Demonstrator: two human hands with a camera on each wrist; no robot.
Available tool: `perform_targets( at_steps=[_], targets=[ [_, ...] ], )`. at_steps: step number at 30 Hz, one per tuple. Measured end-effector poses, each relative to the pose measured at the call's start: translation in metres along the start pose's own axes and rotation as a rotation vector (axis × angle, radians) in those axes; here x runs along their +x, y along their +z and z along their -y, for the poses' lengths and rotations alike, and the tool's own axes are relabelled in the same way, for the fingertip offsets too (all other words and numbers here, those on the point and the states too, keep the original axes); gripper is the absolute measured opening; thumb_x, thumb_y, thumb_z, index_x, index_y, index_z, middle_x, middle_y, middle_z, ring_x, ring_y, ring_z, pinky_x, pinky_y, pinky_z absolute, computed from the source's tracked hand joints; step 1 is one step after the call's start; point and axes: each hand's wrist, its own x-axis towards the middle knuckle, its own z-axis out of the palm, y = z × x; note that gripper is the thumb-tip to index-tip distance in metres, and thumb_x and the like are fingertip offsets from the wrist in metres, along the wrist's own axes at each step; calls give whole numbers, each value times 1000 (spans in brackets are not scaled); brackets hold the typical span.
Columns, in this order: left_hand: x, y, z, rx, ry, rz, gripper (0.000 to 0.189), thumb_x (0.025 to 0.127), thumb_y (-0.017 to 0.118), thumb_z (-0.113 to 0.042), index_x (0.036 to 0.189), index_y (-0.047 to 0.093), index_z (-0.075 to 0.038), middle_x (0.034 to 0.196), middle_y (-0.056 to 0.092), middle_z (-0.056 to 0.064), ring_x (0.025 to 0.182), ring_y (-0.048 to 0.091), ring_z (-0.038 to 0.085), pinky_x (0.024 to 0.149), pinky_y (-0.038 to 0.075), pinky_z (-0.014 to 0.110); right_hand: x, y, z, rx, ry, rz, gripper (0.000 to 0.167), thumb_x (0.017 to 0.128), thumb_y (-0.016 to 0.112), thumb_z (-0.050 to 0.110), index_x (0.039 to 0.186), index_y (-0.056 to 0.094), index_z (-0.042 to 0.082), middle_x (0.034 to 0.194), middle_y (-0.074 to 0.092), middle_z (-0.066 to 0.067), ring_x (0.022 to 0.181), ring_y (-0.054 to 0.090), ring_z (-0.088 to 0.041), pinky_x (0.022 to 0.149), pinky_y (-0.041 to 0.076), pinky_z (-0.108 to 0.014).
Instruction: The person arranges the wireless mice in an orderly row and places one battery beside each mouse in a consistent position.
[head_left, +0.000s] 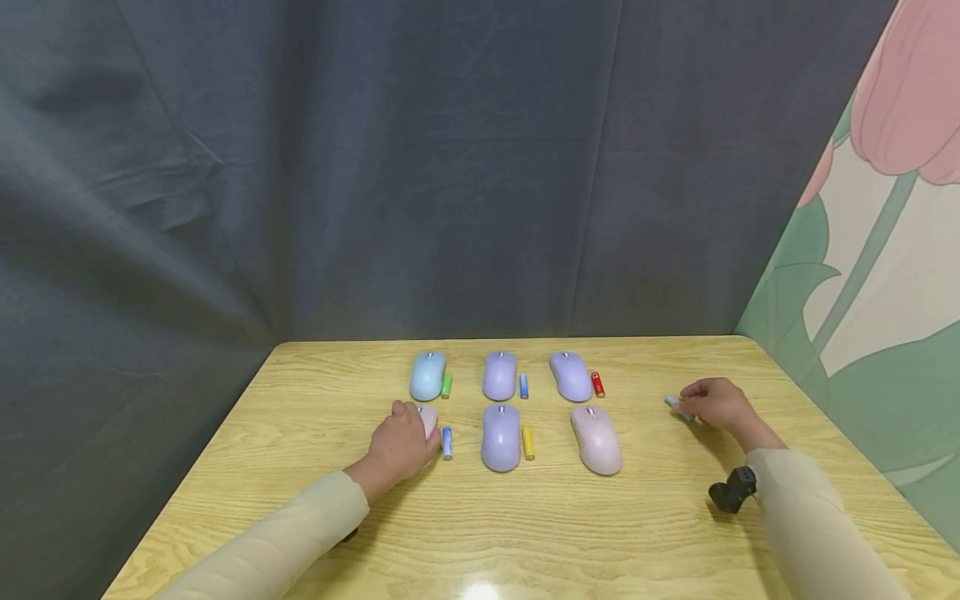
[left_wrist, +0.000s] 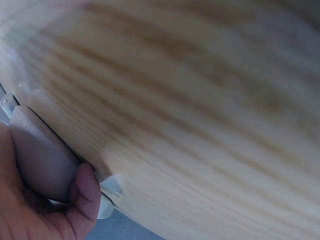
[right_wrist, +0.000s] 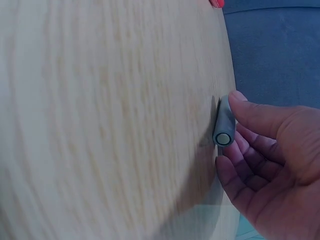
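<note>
At the front left of the mouse rows, my left hand (head_left: 403,442) grips a pale pink computer mouse (head_left: 429,419). Its fingers cover much of the mouse in the head view; the left wrist view has the mouse's side (left_wrist: 42,155) between fingers and thumb. A blue battery (head_left: 447,443) stands out just right of that hand. Far to the right, my right hand (head_left: 718,403) pinches a grey-blue battery (right_wrist: 226,122) by thumb and fingertips, close over the wooden table. One round end of this battery faces the right wrist camera.
In the back row are a light blue mouse (head_left: 428,377) with a green battery (head_left: 447,385), and two lavender mice with blue and red batteries (head_left: 597,384). The front row has a lavender mouse (head_left: 501,437), a yellow battery (head_left: 528,443) and another pink mouse (head_left: 597,440). Dark curtain (head_left: 450,167) hangs behind.
</note>
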Motion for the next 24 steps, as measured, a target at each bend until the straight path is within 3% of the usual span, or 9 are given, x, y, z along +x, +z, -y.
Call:
perform_targets(
  at_steps=[24],
  targets=[
    [-2,-4,-2,10,4,7,48,95,53,-35,91,50,13,76,36,12,50,46,18,45,46,31,4,7,2,-4,17,18,29,84,73,14,98,62,-10,81,61,-9,72,54,-23,60,45,-33]
  ],
)
